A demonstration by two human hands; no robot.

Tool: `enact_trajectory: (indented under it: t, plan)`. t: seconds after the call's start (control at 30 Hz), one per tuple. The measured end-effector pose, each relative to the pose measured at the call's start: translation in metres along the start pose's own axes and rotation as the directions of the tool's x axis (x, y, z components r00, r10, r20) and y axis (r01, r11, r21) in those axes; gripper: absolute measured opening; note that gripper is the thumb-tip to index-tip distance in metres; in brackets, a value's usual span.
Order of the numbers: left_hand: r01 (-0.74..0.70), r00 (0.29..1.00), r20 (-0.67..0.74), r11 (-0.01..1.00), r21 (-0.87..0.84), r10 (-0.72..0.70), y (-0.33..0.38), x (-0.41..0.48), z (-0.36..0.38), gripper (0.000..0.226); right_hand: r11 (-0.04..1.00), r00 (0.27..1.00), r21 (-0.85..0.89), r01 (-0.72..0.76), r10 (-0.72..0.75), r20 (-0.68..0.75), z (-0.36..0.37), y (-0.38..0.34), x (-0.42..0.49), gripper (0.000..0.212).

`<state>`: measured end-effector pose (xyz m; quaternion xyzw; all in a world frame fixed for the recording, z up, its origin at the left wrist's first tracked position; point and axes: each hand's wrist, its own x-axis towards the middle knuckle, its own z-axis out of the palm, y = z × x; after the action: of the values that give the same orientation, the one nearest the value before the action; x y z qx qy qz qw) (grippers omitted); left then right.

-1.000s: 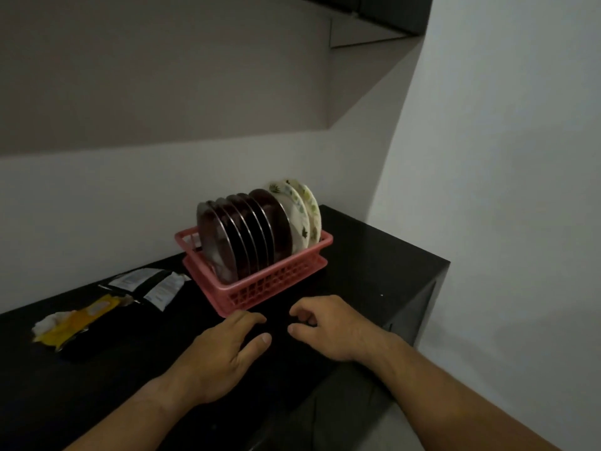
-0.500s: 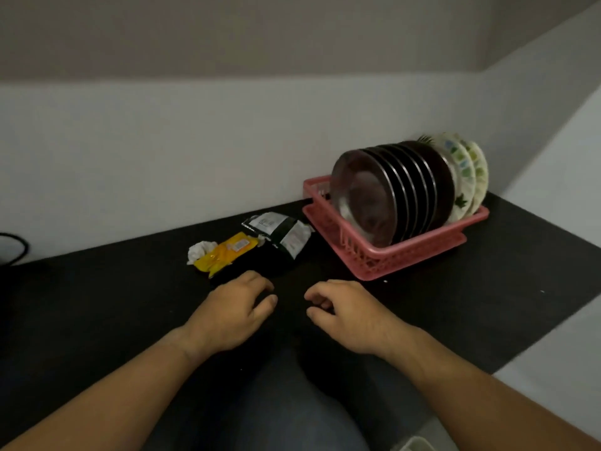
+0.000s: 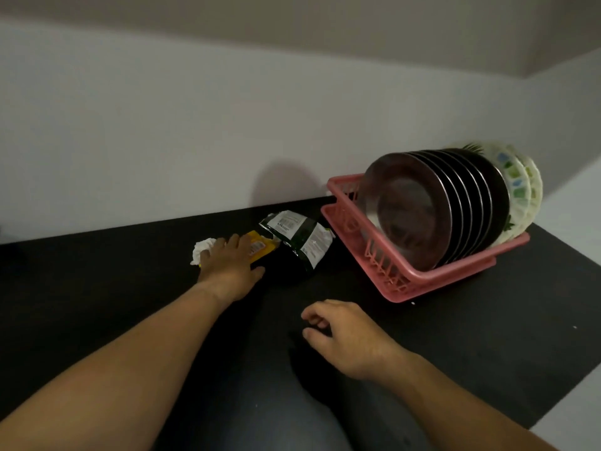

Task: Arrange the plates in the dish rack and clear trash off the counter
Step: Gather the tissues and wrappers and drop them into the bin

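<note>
Plates first: round dark metal plates [image 3: 422,206] and white patterned ceramic plates [image 3: 520,187] all stand on edge in the pink plastic lattice dish rack [image 3: 419,281], at the back right of the black surface [image 3: 97,288]. No loose plate in view, so that half looks done.

Trash left, by my read: a flat yellow plastic wrapper [image 3: 261,247], a crumpled white tissue [image 3: 201,250] at its left end, and black-and-white foil packets [image 3: 302,236] just beside the rack's left corner.

Change: half a second ago both hands hung near the body, apart from the trash. Now the left hand [image 3: 227,268] has reached forward and lies on the yellow wrapper and tissue. Its grip is not closed: fingers lie fairly straight on top, thumb out to the right, nothing pinched. The right hand [image 3: 351,336] is low and nearer the body, fingers loosely curled, holding nothing. So trash clearing has begun and no pickup is made yet.

Room: bare surface lies left of the tissue and in front of the trash, good for dragging it back. The white wall [image 3: 195,125] is close behind. The foil packets sit near the rack, so a sweep to the right could bump it. The surface ends just past the rack on the right. The thin, flat wrapper probably needs scrunching to lift.
</note>
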<state>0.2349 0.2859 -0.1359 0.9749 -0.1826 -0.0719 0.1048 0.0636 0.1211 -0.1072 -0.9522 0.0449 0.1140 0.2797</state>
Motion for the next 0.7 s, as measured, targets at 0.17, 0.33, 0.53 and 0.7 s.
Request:
enact_trajectory:
  t: [0.17,0.33,0.53,0.7]
  plan:
    - [-0.129,0.991,-0.001,0.98,0.152,0.131,-0.003,-0.009,0.018,0.056,0.998,0.999,0.067,-0.015,0.018,-0.035,-0.007,-0.011,0.031,0.041]
    - [-0.209,0.965,-0.165,0.977,-0.029,0.202,-0.009,-0.037,0.023,0.048,0.99,0.994,0.135,-0.044,0.057,-0.095,-0.006,-0.026,0.077,0.043]
    - [-0.191,0.966,-0.203,0.972,-0.137,0.161,-0.049,-0.043,0.003,0.044,0.999,0.998,0.028,-0.032,0.034,-0.05,-0.001,-0.048,0.134,0.045]
    - [-0.074,0.988,-0.148,0.971,-0.229,0.041,-0.063,-0.031,-0.025,0.025,0.971,0.996,-0.227,-0.076,0.083,0.023,0.0,-0.059,0.175,0.057]
